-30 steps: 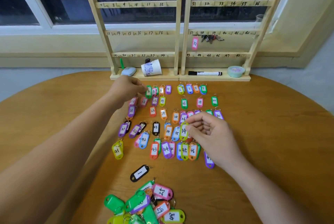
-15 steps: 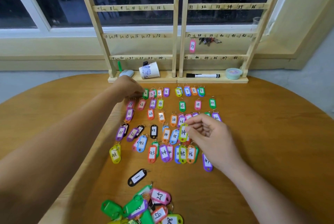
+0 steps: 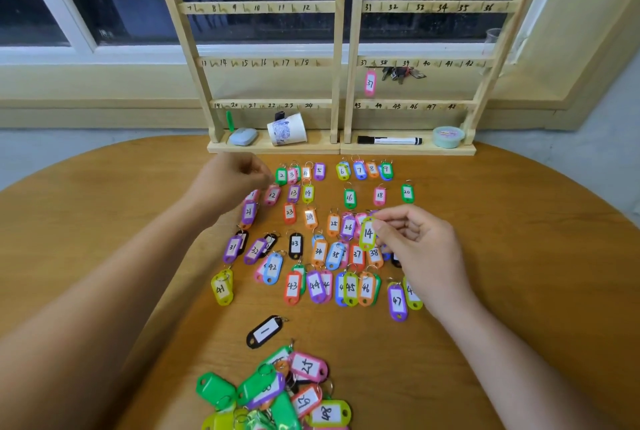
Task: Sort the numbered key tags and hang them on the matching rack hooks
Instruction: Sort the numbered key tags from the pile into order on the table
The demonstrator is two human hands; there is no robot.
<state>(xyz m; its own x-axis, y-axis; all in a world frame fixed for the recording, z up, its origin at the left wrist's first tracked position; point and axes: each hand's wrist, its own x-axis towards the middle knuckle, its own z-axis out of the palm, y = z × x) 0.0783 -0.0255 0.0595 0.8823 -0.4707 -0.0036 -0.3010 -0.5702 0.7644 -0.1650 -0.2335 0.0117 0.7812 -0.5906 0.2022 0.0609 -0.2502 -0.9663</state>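
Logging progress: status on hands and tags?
Right hand pinches yellow-green 14 tag. Left hand curled beside tag 2, grip unclear. Rack holds tag 37, keys.

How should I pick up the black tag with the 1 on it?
Come straight down from above and pinch the black tag across its two long edges, near the ring end. It lies flat and slanted on the table with bare wood round it, so your fingers should fit on either side.

Head view, downward over table [image 3: 519,239]
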